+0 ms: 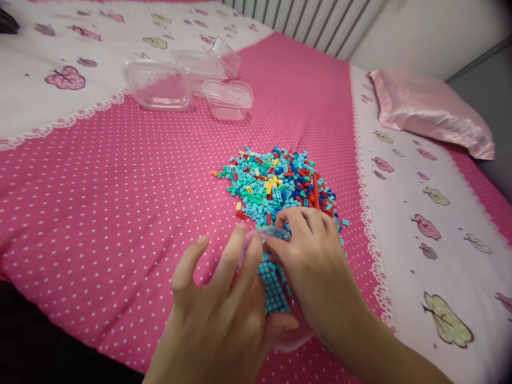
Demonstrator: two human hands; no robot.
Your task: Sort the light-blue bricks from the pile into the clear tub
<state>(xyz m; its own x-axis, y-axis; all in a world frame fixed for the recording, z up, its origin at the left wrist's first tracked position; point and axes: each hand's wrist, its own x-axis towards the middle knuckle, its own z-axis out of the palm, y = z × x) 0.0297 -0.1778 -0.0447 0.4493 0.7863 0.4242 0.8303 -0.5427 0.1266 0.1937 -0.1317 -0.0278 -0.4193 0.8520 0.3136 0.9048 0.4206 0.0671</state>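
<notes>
A clear plastic container (294, 341) sits on the pink bedspread between my hands, largely covered by them. Inside it lies a block of light-blue building bricks (276, 288) arranged in rows. My left hand (226, 304) holds the container's left side, thumb across it and fingers at the rim, the outer ones spread. My right hand (314, 250) bends over the far right rim with its fingertips curled together; what they pinch is hidden. Just beyond is a heap of small building bricks (276, 186), mostly light blue, with green, dark blue, red and yellow ones.
Several clear plastic containers (158, 88) stand farther back on the bed, left of the middle. A pink satin pillow (432, 109) lies at the right. A white slatted headboard (304, 21) rises at the back. The bedspread's near edge drops off at lower left.
</notes>
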